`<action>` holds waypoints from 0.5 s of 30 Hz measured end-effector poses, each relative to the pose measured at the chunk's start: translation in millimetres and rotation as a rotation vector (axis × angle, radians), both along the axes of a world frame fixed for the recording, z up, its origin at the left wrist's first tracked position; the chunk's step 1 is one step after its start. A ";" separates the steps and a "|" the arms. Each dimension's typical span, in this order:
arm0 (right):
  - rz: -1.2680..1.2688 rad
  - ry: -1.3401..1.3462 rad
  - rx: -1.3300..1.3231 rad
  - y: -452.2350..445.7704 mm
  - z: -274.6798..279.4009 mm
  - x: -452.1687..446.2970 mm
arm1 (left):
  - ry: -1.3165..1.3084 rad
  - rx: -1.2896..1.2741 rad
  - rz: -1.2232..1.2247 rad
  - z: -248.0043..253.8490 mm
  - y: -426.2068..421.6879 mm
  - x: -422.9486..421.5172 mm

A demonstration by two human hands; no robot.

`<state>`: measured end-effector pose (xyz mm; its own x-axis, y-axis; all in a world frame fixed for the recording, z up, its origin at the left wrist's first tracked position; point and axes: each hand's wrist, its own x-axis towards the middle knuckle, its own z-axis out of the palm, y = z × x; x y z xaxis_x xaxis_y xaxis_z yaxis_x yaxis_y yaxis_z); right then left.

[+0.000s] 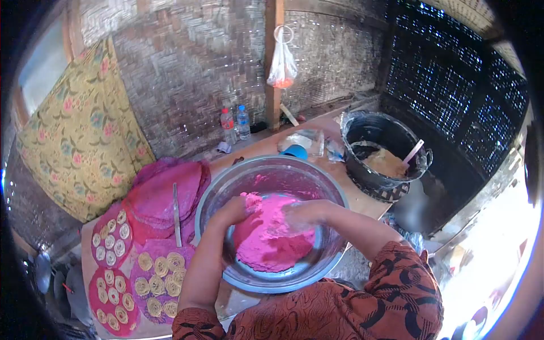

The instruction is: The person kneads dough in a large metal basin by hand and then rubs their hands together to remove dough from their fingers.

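Note:
A large metal basin stands in front of me with a mass of bright pink dough in it. At the dough's left side my left hand is closed on a clump, and pink bits show at its fingertips. My right hand is over the right part of the dough, palm down and touching it. Motion smears its fingers, so their pose is unclear. The dough's upper surface is rough and crumbly, its lower part smoother.
Pink round mats with coiled noodle-like rosettes lie left, beside stacked pink mats and a flat metal strip. A black bucket with pale flour-like contents stands right. Behind are a blue cup and two bottles.

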<state>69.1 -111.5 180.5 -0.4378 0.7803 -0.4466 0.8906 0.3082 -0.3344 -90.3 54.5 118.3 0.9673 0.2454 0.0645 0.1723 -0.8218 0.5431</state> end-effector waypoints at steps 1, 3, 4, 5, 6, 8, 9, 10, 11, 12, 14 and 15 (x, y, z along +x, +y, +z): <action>-0.053 0.174 0.133 -1.1 -7.9 4.9 | 0.010 0.005 -0.014 -4.4 -1.0 1.0; -0.108 0.181 0.045 -6.1 -10.4 15.3 | 0.003 -0.017 -0.007 -4.3 -4.2 0.5; -0.146 0.184 -0.050 -6.6 -8.7 17.2 | 0.011 -0.009 -0.003 2.5 -8.4 0.7; -0.178 0.189 -0.143 -4.6 -6.5 17.2 | 0.115 -0.044 0.023 9.7 -12.5 -0.7; -0.203 0.191 -0.242 -2.6 -3.4 16.2 | 0.218 -0.084 0.055 18.3 -18.7 -1.6; -0.195 0.179 -0.348 -3.6 9.2 14.4 | 0.055 -0.282 0.124 9.3 -16.8 -1.5; -0.302 0.549 -0.362 -14.7 27.4 17.1 | -0.120 -0.472 0.166 4.7 -13.1 -0.1; -0.410 0.917 -0.375 -25.6 45.5 21.3 | -0.202 -0.611 0.187 7.9 -12.9 2.6; -0.403 1.219 -0.385 -21.9 50.1 24.9 | -0.212 -0.609 0.202 10.5 -14.7 6.5; -0.355 1.519 -0.422 -17.9 54.8 28.8 | -0.392 -0.935 0.105 25.3 -23.9 12.0; -0.168 1.732 -0.456 -7.6 67.0 28.2 | -0.546 -1.440 -0.212 79.5 -58.2 13.8; -0.100 1.930 -0.330 -9.9 87.6 16.1 | -0.556 -1.431 -0.218 79.4 -59.7 17.8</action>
<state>85.2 -121.4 268.0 -0.4042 0.8293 0.3857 -0.6684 0.0201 -0.7436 -72.6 -5.2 197.8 0.9259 0.2759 0.2580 -0.3602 0.4395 0.8229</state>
